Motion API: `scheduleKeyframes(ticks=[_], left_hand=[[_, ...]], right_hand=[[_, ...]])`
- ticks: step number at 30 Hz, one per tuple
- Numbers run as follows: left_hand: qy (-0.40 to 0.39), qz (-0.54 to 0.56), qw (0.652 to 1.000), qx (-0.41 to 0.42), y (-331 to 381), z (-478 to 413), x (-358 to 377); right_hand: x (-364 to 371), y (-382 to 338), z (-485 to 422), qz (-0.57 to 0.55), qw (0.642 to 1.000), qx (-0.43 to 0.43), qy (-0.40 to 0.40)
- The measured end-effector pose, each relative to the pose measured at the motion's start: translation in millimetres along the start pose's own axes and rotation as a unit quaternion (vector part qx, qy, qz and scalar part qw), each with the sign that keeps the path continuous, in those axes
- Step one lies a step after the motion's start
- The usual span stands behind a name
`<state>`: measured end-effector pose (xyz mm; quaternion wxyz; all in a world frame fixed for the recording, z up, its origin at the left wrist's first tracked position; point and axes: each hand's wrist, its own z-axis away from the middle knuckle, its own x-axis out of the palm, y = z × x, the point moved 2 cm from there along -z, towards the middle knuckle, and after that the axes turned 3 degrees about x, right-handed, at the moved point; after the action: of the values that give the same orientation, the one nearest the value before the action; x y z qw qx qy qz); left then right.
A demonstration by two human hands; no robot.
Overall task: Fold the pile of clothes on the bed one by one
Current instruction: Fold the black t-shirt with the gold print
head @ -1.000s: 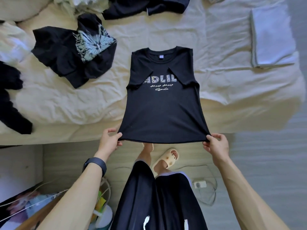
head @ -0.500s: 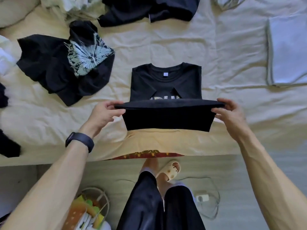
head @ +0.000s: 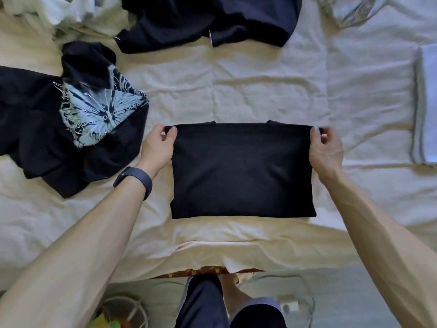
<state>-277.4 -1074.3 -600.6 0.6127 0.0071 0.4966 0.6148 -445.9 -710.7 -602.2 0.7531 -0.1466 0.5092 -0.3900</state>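
Observation:
A black T-shirt (head: 241, 171) lies folded in half as a flat rectangle on the cream bed sheet (head: 236, 91), its hem brought up over the collar. My left hand (head: 158, 147) pinches the far left corner of the folded shirt. My right hand (head: 325, 147) pinches the far right corner. Both hands sit low on the bed at the shirt's far edge. The printed front is hidden under the fold.
A crumpled black garment with a pale butterfly print (head: 78, 124) lies to the left. Another dark garment (head: 208, 20) is bunched at the far side, with light clothes (head: 59, 13) beside it. A folded white item (head: 425, 105) rests at the right edge.
Both hands carried the shirt's hem from the bed's near edge up and over to the collar, folding the shirt in half and covering the print.

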Motion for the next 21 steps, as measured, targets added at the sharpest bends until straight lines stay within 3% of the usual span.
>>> scheduleKeyframes(ticks=[13, 15, 18, 21], left_hand=[[0.054, -0.005, 0.998, 0.01, 4, -9, 10], [0.091, -0.043, 0.994, 0.036, 10, 2, 11], [0.169, -0.197, 0.953, 0.154, 16, 47, 32], [0.048, -0.283, 0.922, 0.258, 19, 103, 85]], right_hand=[[10, -10, -13, 0.044, 0.999, -0.007, 0.017], [9, -13, -1, 0.038, 0.998, -0.009, 0.043], [13, -17, 45, 0.097, 0.984, -0.109, 0.099], [45, -9, 113, 0.192, 0.937, -0.291, 0.037]])
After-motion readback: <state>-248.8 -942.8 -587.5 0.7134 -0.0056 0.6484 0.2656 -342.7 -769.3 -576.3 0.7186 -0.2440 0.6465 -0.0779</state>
